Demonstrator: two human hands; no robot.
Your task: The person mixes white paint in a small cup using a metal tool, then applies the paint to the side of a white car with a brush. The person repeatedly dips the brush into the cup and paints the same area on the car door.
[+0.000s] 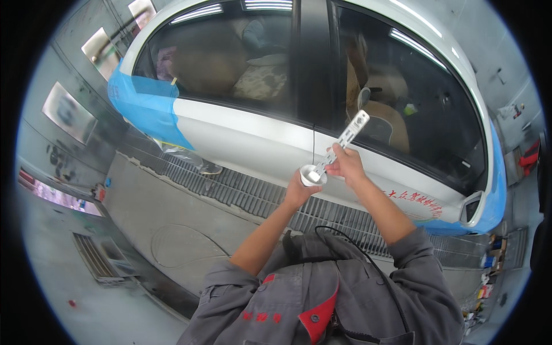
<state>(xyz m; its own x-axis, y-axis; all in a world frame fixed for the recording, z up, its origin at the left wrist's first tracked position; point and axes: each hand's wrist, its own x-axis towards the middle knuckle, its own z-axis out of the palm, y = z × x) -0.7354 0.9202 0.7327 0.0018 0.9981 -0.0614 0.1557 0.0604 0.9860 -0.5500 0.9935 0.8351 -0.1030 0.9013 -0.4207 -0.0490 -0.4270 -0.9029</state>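
My left hand [297,189] grips a small white cup [307,169] from its near side, in front of the car door. My right hand [347,164] holds a flat, slotted mixing stick [353,127] at about its middle. The stick slants down to the left, and its lower end is inside the cup. White material shows in the cup around that end; whether it is liquid I cannot tell. Just beyond both hands stands a white car [241,133], its side towards me.
Blue masking film [146,108] covers both ends of the car. Beneath the sill runs a floor grating [267,194]. A thin hose or cable [172,225] loops across the floor on the left. Far right, containers [489,261] line the wall. A dark cord [379,276] crosses my grey jacket.
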